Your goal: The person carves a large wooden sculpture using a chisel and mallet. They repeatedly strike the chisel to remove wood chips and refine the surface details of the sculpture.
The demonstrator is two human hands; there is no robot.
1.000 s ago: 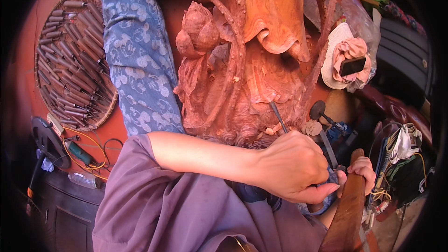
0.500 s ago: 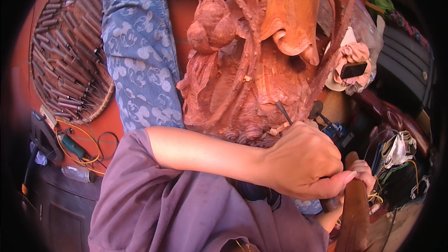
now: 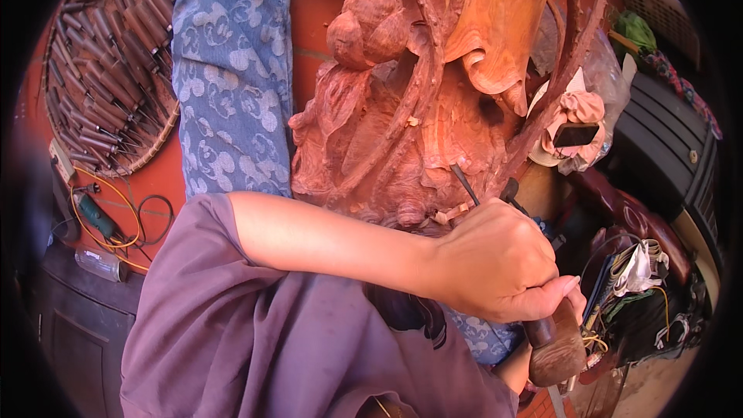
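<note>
While the left hand (image 3: pixel 499 259) is clenched around a chisel (image 3: pixel 465 185), the mostly hidden right hand (image 3: pixel 578 301) clasps a mallet (image 3: pixel 560 351).

From the wearer's head, the left fisheye camera is looking steeply down past the shirt (image 3: pixel 255 333) and facing outward over the carving (image 3: pixel 468 139). The left forearm (image 3: pixel 340 244) is crossing close below the lens; the tray (image 3: pixel 161 143) is lying farther off, running into the dark round border.

Chisels (image 3: pixel 108 77) lie in a basket (image 3: pixel 155 152) — left of the carving (image 3: pixel 464 124), phone (image 3: pixel 576 135) right.
</note>
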